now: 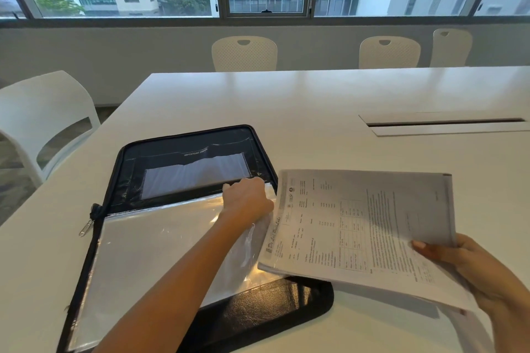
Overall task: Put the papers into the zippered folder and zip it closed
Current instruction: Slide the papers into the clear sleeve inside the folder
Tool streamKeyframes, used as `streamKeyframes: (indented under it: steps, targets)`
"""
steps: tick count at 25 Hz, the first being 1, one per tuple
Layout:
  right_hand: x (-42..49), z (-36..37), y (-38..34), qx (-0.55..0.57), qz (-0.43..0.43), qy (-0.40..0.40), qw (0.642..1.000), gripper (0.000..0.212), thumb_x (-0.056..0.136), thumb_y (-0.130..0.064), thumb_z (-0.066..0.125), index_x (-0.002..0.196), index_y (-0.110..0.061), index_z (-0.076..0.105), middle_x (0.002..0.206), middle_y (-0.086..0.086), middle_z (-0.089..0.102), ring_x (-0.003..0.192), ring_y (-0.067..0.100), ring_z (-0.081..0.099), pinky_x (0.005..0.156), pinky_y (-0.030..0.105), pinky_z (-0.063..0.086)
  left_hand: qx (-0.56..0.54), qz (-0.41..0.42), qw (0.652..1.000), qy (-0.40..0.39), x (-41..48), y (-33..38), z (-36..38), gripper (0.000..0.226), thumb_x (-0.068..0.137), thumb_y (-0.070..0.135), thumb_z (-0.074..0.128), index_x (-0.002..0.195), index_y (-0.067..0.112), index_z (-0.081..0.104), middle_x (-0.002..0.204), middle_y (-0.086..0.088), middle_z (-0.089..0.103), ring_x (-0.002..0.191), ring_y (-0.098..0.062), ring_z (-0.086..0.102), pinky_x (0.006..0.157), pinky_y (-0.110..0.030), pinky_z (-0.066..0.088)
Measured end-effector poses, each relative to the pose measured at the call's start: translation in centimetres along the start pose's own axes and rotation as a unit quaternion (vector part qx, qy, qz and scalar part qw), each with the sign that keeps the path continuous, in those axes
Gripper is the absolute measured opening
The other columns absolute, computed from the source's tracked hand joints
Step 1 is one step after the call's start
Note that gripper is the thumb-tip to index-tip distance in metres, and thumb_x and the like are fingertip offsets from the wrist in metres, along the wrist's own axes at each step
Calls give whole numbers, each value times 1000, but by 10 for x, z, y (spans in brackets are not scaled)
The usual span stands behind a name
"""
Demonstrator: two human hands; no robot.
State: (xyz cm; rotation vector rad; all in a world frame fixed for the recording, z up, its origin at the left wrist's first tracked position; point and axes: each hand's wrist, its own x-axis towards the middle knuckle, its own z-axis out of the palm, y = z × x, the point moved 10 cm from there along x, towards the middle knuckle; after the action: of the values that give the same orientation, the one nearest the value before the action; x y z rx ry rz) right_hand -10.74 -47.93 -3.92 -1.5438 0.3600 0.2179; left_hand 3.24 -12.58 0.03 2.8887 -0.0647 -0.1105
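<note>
Black zippered folder [183,169] lies open on the white table [315,100]. Your left hand [248,199] grips its clear plastic sleeves [149,249]; at 3 o'clock, your right hand [470,264] holds the papers [358,226].

left arm reaches forward across frame, forearm bare, wrist straight. left hand [248,199] palm down, fingers curled at the far edge of the clear sleeve, pinching it. right hand [470,269] low at right, palm up under the papers [367,226], thumb on top clamping near edge, grip closed, sheets held raised and tilted
</note>
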Motion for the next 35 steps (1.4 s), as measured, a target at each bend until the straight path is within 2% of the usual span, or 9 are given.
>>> streamKeyframes:
  steps: [3, 7, 11, 18, 21, 26, 29, 32, 35]
  targets:
    - [9, -1, 4, 8, 10, -25, 1000, 19, 70, -7, 71, 87, -2, 76, 90, 30, 72, 63, 39, 71, 46, 34, 56, -37, -4, 999, -4, 7, -9, -2, 12, 85, 34, 64, 84, 22, 61, 71, 6, 61, 69, -11, 59, 89, -44, 51]
    - [32, 1, -2, -4, 30, -73, 997, 26, 76, -5, 68, 101, 3, 71, 99, 33, 69, 74, 42, 71, 54, 38, 60, -70, -3, 997, 17, 13, -13, -11, 13, 85, 32, 63, 84, 19, 67, 67, 7, 65, 63, -8, 59, 76, -35, 54]
    - [57, 4, -23, -56, 40, -115, 991, 32, 77, -3, 67, 109, 4, 67, 99, 31, 70, 75, 40, 71, 54, 37, 59, -93, -12, 995, 37, 17, -16, -19, 19, 86, 29, 61, 76, 18, 71, 61, 7, 67, 52, -7, 56, 55, -23, 45]
    - [84, 16, -45, -101, 55, -187, 976, 42, 76, -7, 75, 117, -5, 65, 112, 32, 66, 88, 45, 69, 62, 42, 61, -112, -18, 992, 60, 24, -18, -33, 24, 90, 26, 58, 69, 17, 66, 54, 11, 59, 46, -5, 49, 49, -22, 38]
    - [94, 23, -46, -111, 68, -210, 969, 48, 73, -10, 77, 118, -3, 64, 113, 34, 64, 89, 45, 68, 64, 44, 61, -104, -10, 991, 81, 26, -13, -44, 24, 90, 25, 57, 68, 16, 61, 56, 4, 55, 51, -11, 49, 56, -25, 46]
    - [110, 29, -42, -92, 82, -236, 964, 38, 83, -5, 69, 120, 1, 62, 117, 35, 62, 92, 46, 67, 69, 48, 61, -100, 15, 994, 50, 21, -7, -42, 18, 90, 27, 57, 78, 18, 66, 69, 4, 68, 59, -10, 58, 91, -46, 51]
    - [119, 28, -42, -101, 73, -225, 966, 36, 85, -2, 65, 120, 2, 62, 115, 33, 64, 89, 45, 68, 68, 46, 61, -88, 48, 995, 10, 4, 1, -34, 26, 94, 37, 54, 83, 18, 67, 80, 7, 72, 58, -7, 58, 92, -46, 51]
    - [123, 25, -42, -104, 63, -206, 971, 34, 85, -4, 63, 119, 1, 63, 115, 32, 65, 88, 44, 67, 67, 44, 61, -42, 110, 993, -25, -31, 15, -23, 48, 85, 68, 47, 98, 26, 66, 100, 10, 71, 74, -4, 62, 90, -38, 50]
    - [121, 20, -42, -115, 51, -187, 974, 33, 84, -6, 63, 116, 1, 64, 110, 30, 67, 83, 42, 69, 62, 40, 61, 34, 193, 980, -46, -86, 28, 3, 94, 68, 91, 29, 132, 26, 49, 136, 6, 54, 117, -16, 52, 105, -43, 32]
